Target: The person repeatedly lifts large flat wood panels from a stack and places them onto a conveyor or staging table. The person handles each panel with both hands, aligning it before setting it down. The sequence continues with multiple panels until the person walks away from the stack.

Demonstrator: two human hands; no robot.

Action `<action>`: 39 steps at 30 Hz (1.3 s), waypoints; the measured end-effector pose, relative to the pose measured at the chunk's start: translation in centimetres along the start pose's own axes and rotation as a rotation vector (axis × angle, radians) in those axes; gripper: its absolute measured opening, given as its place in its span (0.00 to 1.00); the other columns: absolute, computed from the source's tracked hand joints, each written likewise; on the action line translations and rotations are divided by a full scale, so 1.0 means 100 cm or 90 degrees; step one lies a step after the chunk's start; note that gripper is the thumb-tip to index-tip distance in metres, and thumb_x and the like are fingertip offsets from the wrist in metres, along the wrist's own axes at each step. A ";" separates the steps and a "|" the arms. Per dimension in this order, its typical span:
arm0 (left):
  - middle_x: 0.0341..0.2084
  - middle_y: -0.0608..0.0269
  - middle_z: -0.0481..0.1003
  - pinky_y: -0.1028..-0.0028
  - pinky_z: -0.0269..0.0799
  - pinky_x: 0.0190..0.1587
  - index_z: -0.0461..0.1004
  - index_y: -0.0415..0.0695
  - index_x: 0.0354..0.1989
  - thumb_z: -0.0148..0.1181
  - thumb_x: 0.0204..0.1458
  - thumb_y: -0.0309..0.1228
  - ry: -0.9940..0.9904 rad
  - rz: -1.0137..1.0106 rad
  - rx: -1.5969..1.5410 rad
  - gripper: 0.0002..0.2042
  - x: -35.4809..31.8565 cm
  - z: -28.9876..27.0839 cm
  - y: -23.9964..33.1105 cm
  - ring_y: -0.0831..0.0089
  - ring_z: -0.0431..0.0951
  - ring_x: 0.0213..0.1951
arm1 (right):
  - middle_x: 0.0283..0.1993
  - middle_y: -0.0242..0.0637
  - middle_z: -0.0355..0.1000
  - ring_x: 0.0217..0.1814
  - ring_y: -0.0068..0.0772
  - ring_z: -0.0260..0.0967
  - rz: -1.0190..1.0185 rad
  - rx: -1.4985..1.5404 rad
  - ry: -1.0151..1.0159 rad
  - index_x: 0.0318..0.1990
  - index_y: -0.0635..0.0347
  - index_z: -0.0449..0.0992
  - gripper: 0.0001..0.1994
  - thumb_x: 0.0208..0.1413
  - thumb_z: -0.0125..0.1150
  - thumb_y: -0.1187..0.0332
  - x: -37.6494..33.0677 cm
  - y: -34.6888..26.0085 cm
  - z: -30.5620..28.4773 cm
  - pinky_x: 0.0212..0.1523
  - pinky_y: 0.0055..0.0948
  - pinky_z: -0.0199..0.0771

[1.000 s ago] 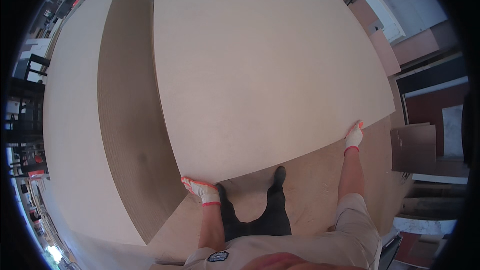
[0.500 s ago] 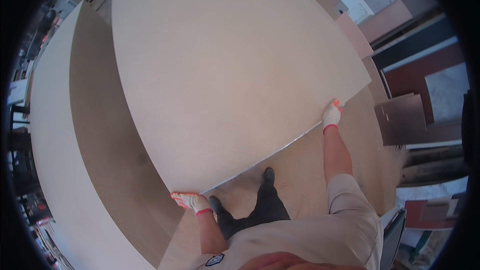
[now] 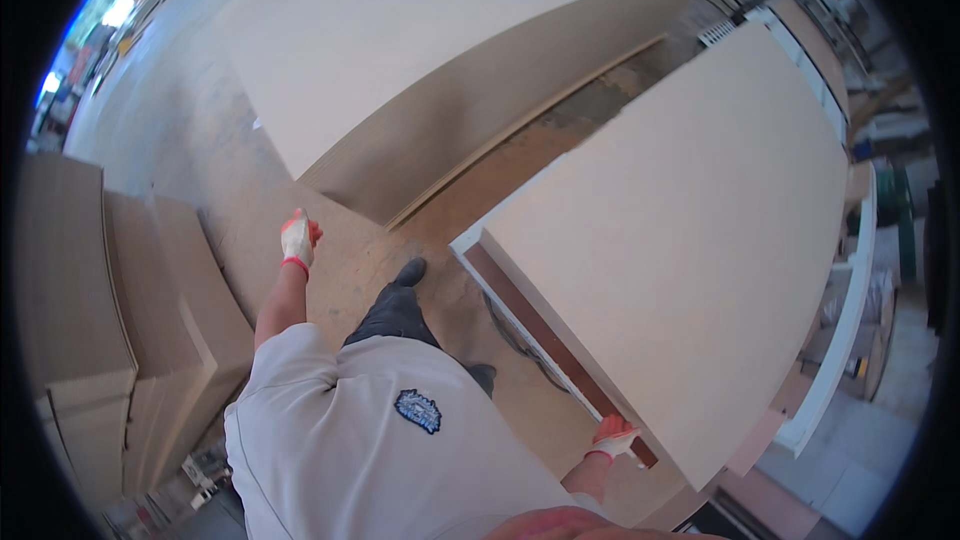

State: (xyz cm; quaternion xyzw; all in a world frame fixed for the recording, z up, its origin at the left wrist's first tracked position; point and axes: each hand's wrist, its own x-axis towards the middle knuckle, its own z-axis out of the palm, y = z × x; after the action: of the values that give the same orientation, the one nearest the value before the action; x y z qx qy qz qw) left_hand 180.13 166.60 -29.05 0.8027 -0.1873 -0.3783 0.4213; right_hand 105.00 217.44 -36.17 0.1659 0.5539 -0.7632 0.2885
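Observation:
A large beige board (image 3: 680,240) lies on top of a white-edged support at the right. My right hand (image 3: 610,438), in a white glove with orange fingers, is beside the board's near edge, close to its corner. Its fingers lie against or just off that edge; which one I cannot tell. My left hand (image 3: 299,240), gloved the same way, hangs out in front of me at the left. Nothing is in it, and its fingers are loosely bent with the thumb apart. Beyond it stands a tall stack of beige boards (image 3: 440,30), not touched.
Brown cardboard-like blocks or boxes (image 3: 170,310) stand at the left. A reddish-brown strip (image 3: 540,320) shows under the board, inside the white frame (image 3: 530,325). Dark cables (image 3: 520,335) hang below it. A white bar (image 3: 835,330) and several panels lie at the far right.
Both hands held the near edge of the board; now my left hand is off it and swung left. My body and view have turned left, so the board appears at my right.

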 end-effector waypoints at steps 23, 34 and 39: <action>0.28 0.47 0.82 0.51 0.78 0.39 0.78 0.45 0.38 0.33 0.70 0.51 -0.343 0.206 0.611 0.27 0.007 0.016 0.157 0.49 0.84 0.32 | 0.72 0.51 0.67 0.70 0.51 0.69 0.597 -0.562 -0.816 0.74 0.58 0.63 0.35 0.69 0.58 0.44 -0.299 0.332 0.626 0.66 0.51 0.72; 0.24 0.57 0.79 0.67 0.76 0.35 0.79 0.40 0.36 0.55 0.59 0.66 -0.559 -0.086 0.221 0.33 -0.034 0.068 0.112 0.66 0.82 0.25 | 0.69 0.41 0.69 0.69 0.48 0.69 0.643 -0.371 -0.538 0.69 0.50 0.67 0.26 0.70 0.58 0.51 -0.281 0.335 0.652 0.67 0.53 0.73; 0.32 0.58 0.83 0.67 0.78 0.36 0.81 0.40 0.41 0.58 0.59 0.67 -0.476 -0.134 0.020 0.34 -0.034 0.101 0.066 0.69 0.84 0.34 | 0.66 0.41 0.72 0.67 0.49 0.72 0.605 -0.389 -0.560 0.65 0.47 0.70 0.21 0.70 0.58 0.52 -0.264 0.348 0.645 0.66 0.55 0.74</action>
State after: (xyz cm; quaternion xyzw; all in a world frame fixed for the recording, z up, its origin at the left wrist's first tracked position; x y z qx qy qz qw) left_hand 170.31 159.51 -25.74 0.6305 -0.2501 -0.6832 0.2706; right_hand 151.57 155.88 -25.73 -0.0218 0.4429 -0.3617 0.8201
